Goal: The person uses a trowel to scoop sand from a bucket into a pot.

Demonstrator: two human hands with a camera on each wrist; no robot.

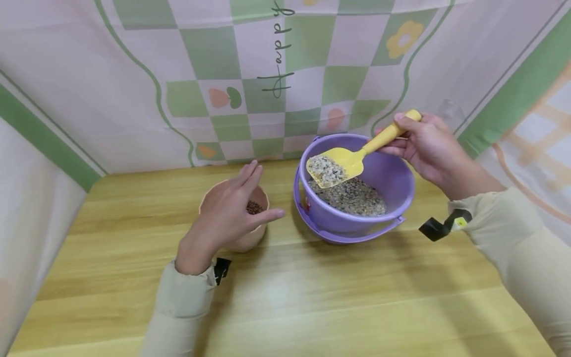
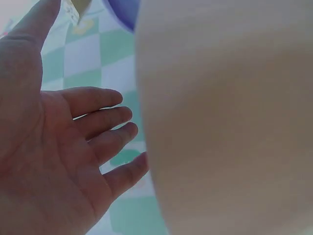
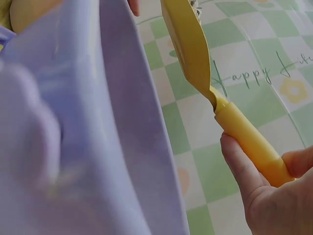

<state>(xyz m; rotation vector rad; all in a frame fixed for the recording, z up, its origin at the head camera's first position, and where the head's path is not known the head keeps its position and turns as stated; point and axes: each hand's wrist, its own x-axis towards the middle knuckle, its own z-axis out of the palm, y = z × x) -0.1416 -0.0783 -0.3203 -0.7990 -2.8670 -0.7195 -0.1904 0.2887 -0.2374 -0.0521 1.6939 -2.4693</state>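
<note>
My right hand (image 1: 431, 151) grips the handle of a yellow toy shovel (image 1: 384, 136). A heap of pale, speckled gravel (image 1: 327, 170) sits in its scoop, above the near-left part of a purple bucket (image 1: 399, 181). More of the same gravel (image 1: 352, 197) covers the bucket's bottom. At the left, my left hand (image 1: 220, 210) is held over a terracotta-coloured pot (image 1: 251, 241), fingers straight and thumb spread toward the bucket. Reddish-brown granules (image 1: 254, 207) show inside the pot; the hand covers part of its mouth. In the left wrist view the palm (image 2: 54, 142) holds nothing.
Pot and bucket stand side by side on a wood-grain table (image 1: 285, 307). The bucket's purple handle (image 1: 325, 238) hangs down along its near side. Behind rises a green-and-white checked cloth (image 1: 263, 69), with pale fabric at both sides.
</note>
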